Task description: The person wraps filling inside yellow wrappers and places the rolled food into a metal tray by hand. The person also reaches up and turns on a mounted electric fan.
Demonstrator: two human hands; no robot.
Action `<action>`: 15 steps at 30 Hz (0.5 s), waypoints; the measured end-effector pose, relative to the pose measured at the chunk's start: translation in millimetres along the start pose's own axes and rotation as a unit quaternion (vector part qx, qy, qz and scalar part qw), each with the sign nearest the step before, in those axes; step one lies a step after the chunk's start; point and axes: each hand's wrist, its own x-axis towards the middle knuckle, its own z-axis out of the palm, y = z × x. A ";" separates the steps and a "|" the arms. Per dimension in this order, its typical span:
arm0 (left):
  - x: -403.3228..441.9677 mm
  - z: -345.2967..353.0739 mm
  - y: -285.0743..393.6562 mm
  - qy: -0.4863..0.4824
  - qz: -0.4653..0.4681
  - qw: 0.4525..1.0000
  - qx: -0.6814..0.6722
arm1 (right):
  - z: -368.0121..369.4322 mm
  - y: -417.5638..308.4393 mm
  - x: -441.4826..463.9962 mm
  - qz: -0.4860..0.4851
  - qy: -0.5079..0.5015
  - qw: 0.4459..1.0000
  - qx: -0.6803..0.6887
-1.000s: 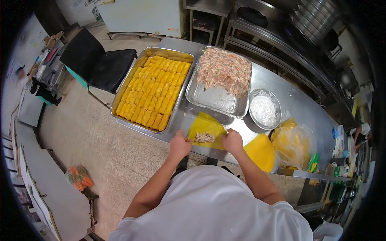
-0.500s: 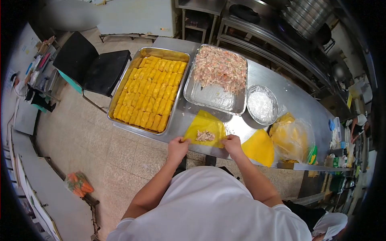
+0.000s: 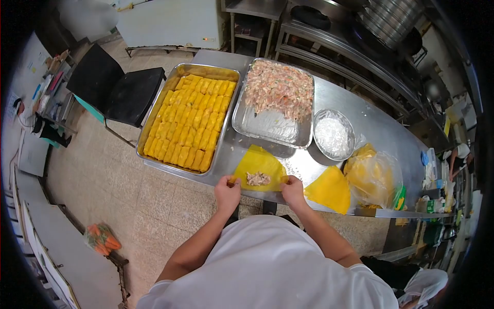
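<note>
A yellow wrapper sheet (image 3: 257, 160) lies near the front edge of the steel table (image 3: 329, 92), with a small heap of filling (image 3: 258, 178) on its lower part. My left hand (image 3: 227, 194) pinches the sheet's left corner. At the right corner, my right hand (image 3: 293, 191) holds the sheet between its fingers. Behind the sheet is a metal tray (image 3: 267, 126) partly filled with minced filling (image 3: 280, 87). To the left, another tray (image 3: 142, 135) holds rows of yellow rolls (image 3: 190, 121). More yellow sheets (image 3: 330, 189) lie right of my right hand.
A metal bowl (image 3: 334, 134) with white contents and a plastic bag (image 3: 378, 177) with yellow contents are on the right. A black chair (image 3: 134, 95) stands left of the table. Carrots in a bag (image 3: 102, 238) are at lower left. Another person (image 3: 424, 286) is partly visible at lower right.
Both hands still pinch the sheet's corners; its gripped corners now look lifted or folded slightly. The view has shifted a little, and another person shows more at lower right.
</note>
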 end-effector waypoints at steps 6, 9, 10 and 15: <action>-7.3 6.6 27.1 -0.016 0.274 0.955 0.114 | 4.3 -19.5 -16.3 -0.051 -0.022 0.997 -0.044; -1.1 24.3 34.4 -0.084 0.363 0.914 0.159 | 5.9 -35.3 -27.4 -0.113 -0.026 0.987 -0.108; -0.4 28.6 32.8 -0.116 0.375 0.904 0.172 | 6.8 -38.1 -30.2 -0.133 -0.025 0.983 -0.120; 3.5 32.5 24.4 -0.228 0.371 0.851 0.294 | 9.5 -46.5 -32.3 -0.271 -0.012 0.951 -0.145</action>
